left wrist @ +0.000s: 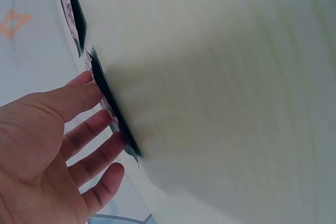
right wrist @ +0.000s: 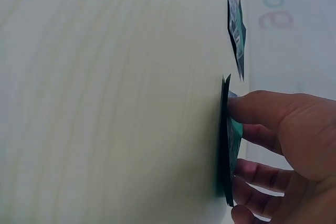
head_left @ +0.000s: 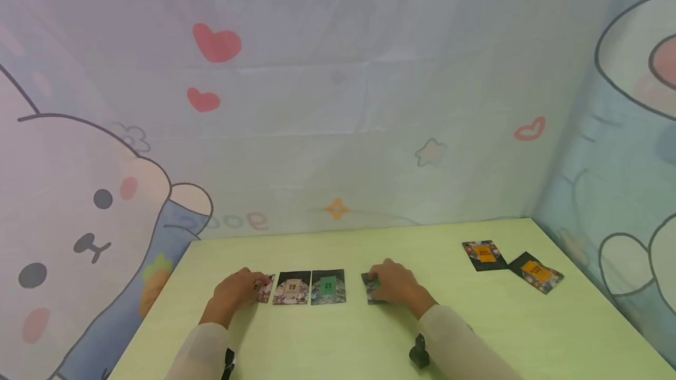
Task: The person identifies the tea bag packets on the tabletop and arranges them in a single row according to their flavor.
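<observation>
Several flat square sachets lie on the table. My left hand [head_left: 237,291] is at the left end of a row, holding a pink-patterned sachet [head_left: 266,289] with thumb and fingertips, close over the tabletop. Beside it lie a dark and pink sachet with a beige label [head_left: 291,288] and a dark one with a green label [head_left: 328,287]. Across a gap to the right, my right hand [head_left: 395,286] holds another green-labelled sachet [right wrist: 234,140] by thumb and fingers, low at the table. The hand covers much of that sachet in the head view.
Two dark sachets with orange labels, one straighter [head_left: 483,254] and one turned [head_left: 536,272], lie at the back right, corners meeting. The pale yellow-green table [head_left: 327,345] ends at a cartoon-printed cloth [head_left: 317,104] behind and at the sides.
</observation>
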Demonstrator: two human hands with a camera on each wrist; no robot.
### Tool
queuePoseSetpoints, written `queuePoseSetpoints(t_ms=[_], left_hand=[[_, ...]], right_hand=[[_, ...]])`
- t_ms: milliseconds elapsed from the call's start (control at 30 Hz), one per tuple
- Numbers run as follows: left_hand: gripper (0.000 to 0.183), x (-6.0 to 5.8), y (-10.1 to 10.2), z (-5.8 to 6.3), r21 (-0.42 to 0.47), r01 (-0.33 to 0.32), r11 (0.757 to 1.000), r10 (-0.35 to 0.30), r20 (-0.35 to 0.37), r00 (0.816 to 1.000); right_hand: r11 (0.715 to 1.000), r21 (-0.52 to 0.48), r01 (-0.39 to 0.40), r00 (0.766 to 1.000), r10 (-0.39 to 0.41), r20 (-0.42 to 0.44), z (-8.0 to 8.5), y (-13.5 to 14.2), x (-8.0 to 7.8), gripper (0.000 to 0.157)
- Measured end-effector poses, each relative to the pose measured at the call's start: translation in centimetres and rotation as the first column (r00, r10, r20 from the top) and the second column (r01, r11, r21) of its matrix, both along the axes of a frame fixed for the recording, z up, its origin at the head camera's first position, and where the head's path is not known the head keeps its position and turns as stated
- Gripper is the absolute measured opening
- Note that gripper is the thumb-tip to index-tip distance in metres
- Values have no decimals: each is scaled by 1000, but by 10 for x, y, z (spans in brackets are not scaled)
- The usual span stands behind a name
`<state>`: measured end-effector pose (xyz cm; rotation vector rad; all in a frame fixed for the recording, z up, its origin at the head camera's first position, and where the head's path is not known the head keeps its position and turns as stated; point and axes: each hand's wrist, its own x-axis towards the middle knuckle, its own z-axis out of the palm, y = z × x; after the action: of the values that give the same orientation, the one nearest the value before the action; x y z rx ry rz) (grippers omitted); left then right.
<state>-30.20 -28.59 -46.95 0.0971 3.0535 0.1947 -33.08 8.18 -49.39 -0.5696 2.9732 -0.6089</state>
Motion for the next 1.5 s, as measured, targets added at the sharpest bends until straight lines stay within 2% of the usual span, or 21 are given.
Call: queuePoseSetpoints(t_ms=[200, 967, 1200, 1333, 1500], left_hand=[[25, 2, -2, -3, -3, 7, 1000, -7, 7, 1000], [26, -1, -4, -4, -25, 13, 1000, -13, -24, 1000], [27, -3, -3, -6, -21, 7, 1000, -7, -20, 1000], [27, -3, -2, -5, -21, 6, 1000, -6, -22, 1000], [27, -2, -1, -3, -21, 3, 1000, -4, -24, 1000]], right_hand=[[1000, -12, 22, 1000, -22, 17, -7, -12, -2, 36], [998, 44, 50, 997, -47, -66, -11, -41, -4, 39], [998, 40, 44, 996, -40, -83, -11, -35, -7, 41], [999, 28, 43, 994, -40, -105, -2, -26, -9, 38], [997, 22, 73, 994, -71, -87, 8, -7, -14, 39]])
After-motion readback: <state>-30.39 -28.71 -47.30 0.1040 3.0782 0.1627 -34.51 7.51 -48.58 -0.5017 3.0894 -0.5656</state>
